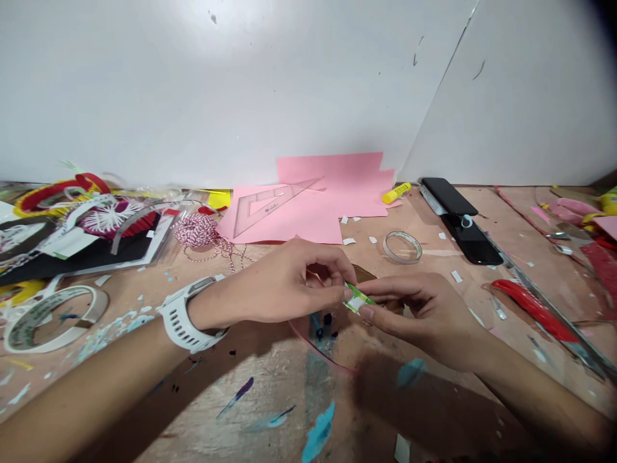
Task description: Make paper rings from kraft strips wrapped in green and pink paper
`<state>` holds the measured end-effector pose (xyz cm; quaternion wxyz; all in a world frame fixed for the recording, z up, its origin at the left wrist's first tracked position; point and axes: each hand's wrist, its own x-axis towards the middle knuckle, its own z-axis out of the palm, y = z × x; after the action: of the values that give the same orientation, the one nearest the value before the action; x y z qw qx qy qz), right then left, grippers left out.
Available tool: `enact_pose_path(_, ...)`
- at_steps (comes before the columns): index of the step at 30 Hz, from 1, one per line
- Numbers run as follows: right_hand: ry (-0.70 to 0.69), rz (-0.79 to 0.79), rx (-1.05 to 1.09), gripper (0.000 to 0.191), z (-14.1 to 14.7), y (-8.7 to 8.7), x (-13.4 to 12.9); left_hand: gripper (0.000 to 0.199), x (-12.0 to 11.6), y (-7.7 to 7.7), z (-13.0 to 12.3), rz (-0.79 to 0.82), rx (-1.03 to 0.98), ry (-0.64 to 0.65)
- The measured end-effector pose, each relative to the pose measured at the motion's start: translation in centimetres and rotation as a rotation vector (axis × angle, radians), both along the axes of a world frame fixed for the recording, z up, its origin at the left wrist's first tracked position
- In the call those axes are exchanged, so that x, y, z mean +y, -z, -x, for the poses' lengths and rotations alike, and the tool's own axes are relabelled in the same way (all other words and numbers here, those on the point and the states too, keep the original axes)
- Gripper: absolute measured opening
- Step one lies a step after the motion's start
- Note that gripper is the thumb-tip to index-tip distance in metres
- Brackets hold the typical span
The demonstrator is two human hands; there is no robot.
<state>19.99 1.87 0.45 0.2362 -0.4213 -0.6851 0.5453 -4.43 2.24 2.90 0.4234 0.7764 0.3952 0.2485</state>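
Currently: paint-stained wooden workbench (270, 399) under inspection | pink paper sheets (337, 206) beyond, clear set square (272, 204) lying on them | clear tape roll (402, 247) just past my right hand (424, 318) | my left hand (284, 283) and right hand both pinched closed, gripping green-and-white paper strip (359, 298) between them, above bench.

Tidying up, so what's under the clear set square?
Pink paper lies under the clear set square, showing through it. Anything beneath the paper is covered from view.
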Motion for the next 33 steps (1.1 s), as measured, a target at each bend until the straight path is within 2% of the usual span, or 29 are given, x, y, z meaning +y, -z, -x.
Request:
enact_pose_path(6, 0.027, -0.045, -0.037, 0.026, -0.07, -0.06, -0.06, 0.016, 0.05, 0.18, -0.07, 0.002, -0.019, -0.007)
enact_pose_path(16, 0.007, -0.067, -0.04, 0.032, 0.05, -0.78, 0.0, 0.015, -0.06, 0.4, -0.18, 0.018, -0.058, -0.01)
enact_pose_path(23, 0.007, -0.059, -0.01, 0.028, 0.07, -0.46, -0.03, 0.012, -0.06, 0.57, -0.43, 0.03, -0.082, -0.009)
enact_pose_path(28, 0.033, -0.008, 0.004, 0.029, -0.07, -0.14, -0.04, 0.013, -0.11, 0.52, -0.44, 0.049, -0.092, -0.006)
enact_pose_path(33, 0.054, 0.136, 0.113, 0.036, 0.0, -0.46, -0.25, 0.014, -0.22, 0.35, -0.39, 0.073, -0.1, -0.017)
